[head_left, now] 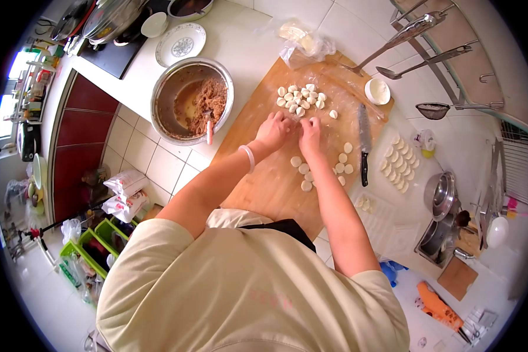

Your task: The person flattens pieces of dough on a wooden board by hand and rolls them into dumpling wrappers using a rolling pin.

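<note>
On a floured wooden board (246, 170), my left hand (273, 132) is low with its fingers curled, a bracelet on its wrist. Close on its right, my right hand (311, 138) is also closed, thumb and fingers drawn together. What either hand holds, if anything, is too small to make out. Just beyond both hands lies a heap of small cut dough pieces (299, 101), with a single dough piece (333, 114) off to the right. Nearer my body, flattened dough rounds (343, 158) lie right of my right forearm, and more dough rounds (302, 168) lie to its left.
A metal bowl of minced filling (208, 100) with a utensil stands left of the board. A black-handled knife (364, 141) lies along the board's right side, near a small white bowl (377, 92). Shaped dumplings (400, 164) sit in rows further right. Ladles (419, 61) hang above.
</note>
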The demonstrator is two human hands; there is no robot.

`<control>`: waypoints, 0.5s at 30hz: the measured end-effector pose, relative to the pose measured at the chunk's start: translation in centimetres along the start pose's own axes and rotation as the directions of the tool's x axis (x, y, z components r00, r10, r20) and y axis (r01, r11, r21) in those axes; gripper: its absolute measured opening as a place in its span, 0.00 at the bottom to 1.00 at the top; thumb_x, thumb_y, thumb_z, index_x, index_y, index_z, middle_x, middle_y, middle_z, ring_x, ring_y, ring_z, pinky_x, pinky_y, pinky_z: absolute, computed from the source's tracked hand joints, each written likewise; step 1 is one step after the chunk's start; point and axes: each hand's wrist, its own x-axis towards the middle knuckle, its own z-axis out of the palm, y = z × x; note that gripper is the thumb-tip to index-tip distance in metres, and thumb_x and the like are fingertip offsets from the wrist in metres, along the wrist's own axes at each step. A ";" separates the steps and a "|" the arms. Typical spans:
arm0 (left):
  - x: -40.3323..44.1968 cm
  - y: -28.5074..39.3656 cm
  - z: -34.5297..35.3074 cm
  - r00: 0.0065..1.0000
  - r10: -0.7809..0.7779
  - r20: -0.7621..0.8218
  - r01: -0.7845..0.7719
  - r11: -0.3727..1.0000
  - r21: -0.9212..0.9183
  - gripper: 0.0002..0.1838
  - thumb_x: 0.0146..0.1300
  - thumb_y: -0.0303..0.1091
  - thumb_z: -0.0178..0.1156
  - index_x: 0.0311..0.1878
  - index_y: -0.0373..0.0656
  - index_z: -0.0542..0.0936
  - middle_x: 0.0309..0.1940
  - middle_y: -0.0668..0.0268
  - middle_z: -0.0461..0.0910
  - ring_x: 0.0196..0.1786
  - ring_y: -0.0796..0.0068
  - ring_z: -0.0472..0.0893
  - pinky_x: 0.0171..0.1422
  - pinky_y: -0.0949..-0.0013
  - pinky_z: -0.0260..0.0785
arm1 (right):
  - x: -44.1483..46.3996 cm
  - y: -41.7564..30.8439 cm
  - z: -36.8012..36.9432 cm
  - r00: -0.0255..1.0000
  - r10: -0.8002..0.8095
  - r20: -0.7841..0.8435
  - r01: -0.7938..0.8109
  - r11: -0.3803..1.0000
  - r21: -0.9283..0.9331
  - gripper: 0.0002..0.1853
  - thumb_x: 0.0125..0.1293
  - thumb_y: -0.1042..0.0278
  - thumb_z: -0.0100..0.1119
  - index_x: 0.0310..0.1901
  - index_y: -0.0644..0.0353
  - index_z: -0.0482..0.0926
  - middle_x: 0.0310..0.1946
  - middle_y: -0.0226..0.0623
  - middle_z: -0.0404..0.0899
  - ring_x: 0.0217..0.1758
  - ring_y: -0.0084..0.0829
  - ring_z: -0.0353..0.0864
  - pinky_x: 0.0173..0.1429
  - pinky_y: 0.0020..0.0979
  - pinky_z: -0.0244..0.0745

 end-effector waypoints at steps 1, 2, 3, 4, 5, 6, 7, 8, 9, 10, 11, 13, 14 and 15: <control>0.0 -0.6 -0.1 1.000 0.026 0.008 -0.025 0.996 -0.091 0.11 0.56 0.33 0.64 0.44 0.51 0.83 0.42 0.61 0.77 0.49 0.56 0.77 0.54 0.57 0.75 | -0.8 -0.2 0.6 0.996 -0.078 -0.036 0.079 0.996 0.040 0.10 0.59 0.79 0.59 0.43 0.60 0.77 0.44 0.49 0.71 0.47 0.53 0.76 0.50 0.47 0.75; -0.3 -1.0 0.0 0.998 0.055 0.015 -0.051 0.982 -0.183 0.12 0.53 0.31 0.64 0.43 0.49 0.82 0.41 0.61 0.77 0.48 0.56 0.77 0.54 0.58 0.75 | -1.9 -0.1 0.8 0.997 -0.074 -0.020 0.076 0.993 0.094 0.10 0.58 0.80 0.59 0.42 0.60 0.77 0.46 0.49 0.72 0.47 0.52 0.76 0.50 0.47 0.74; -0.7 -1.3 -0.4 0.998 0.057 0.021 -0.053 0.981 -0.186 0.12 0.53 0.31 0.64 0.43 0.49 0.82 0.41 0.61 0.77 0.48 0.56 0.77 0.54 0.58 0.75 | -2.8 -0.4 0.2 0.998 -0.068 -0.019 0.069 0.993 0.093 0.10 0.58 0.80 0.59 0.42 0.60 0.77 0.46 0.49 0.72 0.47 0.52 0.76 0.50 0.47 0.74; -1.2 -1.7 -1.0 0.995 0.091 -0.039 -0.097 0.980 -0.173 0.11 0.51 0.29 0.64 0.40 0.47 0.81 0.39 0.61 0.77 0.46 0.55 0.77 0.53 0.57 0.74 | -3.5 -0.5 -0.3 0.995 -0.082 -0.055 0.089 0.986 0.140 0.10 0.57 0.79 0.60 0.41 0.60 0.77 0.47 0.48 0.73 0.47 0.51 0.76 0.50 0.47 0.74; -1.8 -2.0 -1.7 0.987 0.124 -0.098 -0.139 0.978 -0.156 0.11 0.49 0.27 0.63 0.38 0.44 0.80 0.38 0.60 0.77 0.45 0.55 0.76 0.51 0.57 0.73 | -4.1 -0.8 -0.6 0.991 -0.095 -0.091 0.111 0.976 0.187 0.10 0.57 0.78 0.61 0.41 0.59 0.77 0.49 0.47 0.74 0.48 0.51 0.76 0.50 0.47 0.74; -2.5 -2.5 -2.0 0.979 0.137 -0.152 -0.157 0.979 -0.133 0.12 0.47 0.26 0.63 0.37 0.42 0.77 0.33 0.60 0.75 0.43 0.53 0.75 0.49 0.55 0.71 | -4.7 -0.4 -0.8 0.973 -0.142 -0.180 0.169 0.974 0.147 0.09 0.56 0.76 0.64 0.39 0.58 0.77 0.49 0.44 0.77 0.48 0.50 0.76 0.51 0.45 0.74; -3.0 -3.0 -2.2 0.980 0.136 -0.147 -0.155 0.979 -0.133 0.12 0.47 0.26 0.63 0.37 0.42 0.77 0.33 0.60 0.75 0.43 0.53 0.75 0.49 0.55 0.71 | -5.2 0.1 -1.1 0.974 -0.138 -0.178 0.165 0.975 0.150 0.09 0.56 0.76 0.64 0.39 0.58 0.77 0.49 0.44 0.77 0.48 0.50 0.76 0.51 0.45 0.74; -3.4 -3.5 -2.4 0.986 0.106 -0.127 -0.126 0.978 -0.166 0.12 0.47 0.26 0.64 0.37 0.41 0.76 0.34 0.60 0.74 0.42 0.53 0.75 0.49 0.55 0.71 | -5.5 0.7 -1.5 0.968 -0.161 -0.194 0.181 0.979 0.093 0.08 0.56 0.76 0.64 0.38 0.58 0.77 0.47 0.42 0.78 0.48 0.49 0.77 0.52 0.45 0.73; -3.6 -3.7 -2.6 0.991 0.078 -0.107 -0.098 0.976 -0.196 0.13 0.47 0.27 0.65 0.37 0.41 0.75 0.36 0.59 0.74 0.42 0.53 0.75 0.48 0.55 0.70 | -5.7 1.3 -1.8 0.960 -0.186 -0.211 0.198 0.980 0.035 0.08 0.56 0.75 0.65 0.36 0.58 0.76 0.45 0.41 0.79 0.47 0.48 0.77 0.52 0.45 0.73; -3.6 -3.7 -2.8 0.991 0.078 -0.105 -0.097 0.975 -0.198 0.13 0.47 0.27 0.65 0.37 0.41 0.75 0.36 0.59 0.74 0.42 0.53 0.75 0.48 0.55 0.70 | -5.8 1.8 -1.9 0.957 -0.187 -0.221 0.190 0.982 -0.006 0.08 0.56 0.74 0.66 0.36 0.58 0.76 0.42 0.41 0.79 0.47 0.47 0.77 0.53 0.45 0.72; -3.5 -3.7 -2.9 0.995 0.069 -0.075 -0.083 0.976 -0.201 0.15 0.47 0.27 0.66 0.40 0.41 0.76 0.37 0.58 0.73 0.42 0.52 0.74 0.49 0.56 0.71 | -6.1 2.0 -1.9 0.958 -0.185 -0.219 0.188 0.982 -0.007 0.08 0.56 0.74 0.66 0.36 0.58 0.76 0.42 0.41 0.79 0.47 0.47 0.77 0.53 0.45 0.72; -3.0 -3.8 -3.2 0.997 0.058 -0.049 -0.067 0.976 -0.207 0.17 0.48 0.28 0.67 0.43 0.41 0.77 0.39 0.58 0.73 0.43 0.52 0.74 0.49 0.56 0.71 | -6.2 2.0 -2.4 0.975 -0.035 -0.218 0.046 0.998 0.045 0.09 0.57 0.73 0.65 0.38 0.60 0.75 0.39 0.40 0.77 0.47 0.46 0.75 0.51 0.46 0.71; -2.6 -4.0 -3.5 0.988 0.150 -0.024 -0.152 0.967 -0.207 0.19 0.49 0.29 0.68 0.47 0.42 0.78 0.41 0.58 0.72 0.43 0.53 0.75 0.50 0.57 0.71 | -5.9 2.0 -2.4 0.972 0.002 -0.234 0.006 0.999 0.035 0.11 0.56 0.72 0.66 0.37 0.60 0.74 0.38 0.42 0.75 0.46 0.47 0.74 0.51 0.47 0.70; -2.3 -4.3 -3.6 0.970 0.242 0.002 -0.236 0.949 -0.209 0.21 0.49 0.30 0.69 0.50 0.43 0.80 0.42 0.57 0.72 0.44 0.54 0.76 0.50 0.58 0.72 | -5.7 1.8 -2.6 0.972 0.000 -0.234 0.008 0.999 0.032 0.11 0.56 0.72 0.66 0.37 0.60 0.74 0.38 0.42 0.75 0.46 0.47 0.74 0.51 0.47 0.70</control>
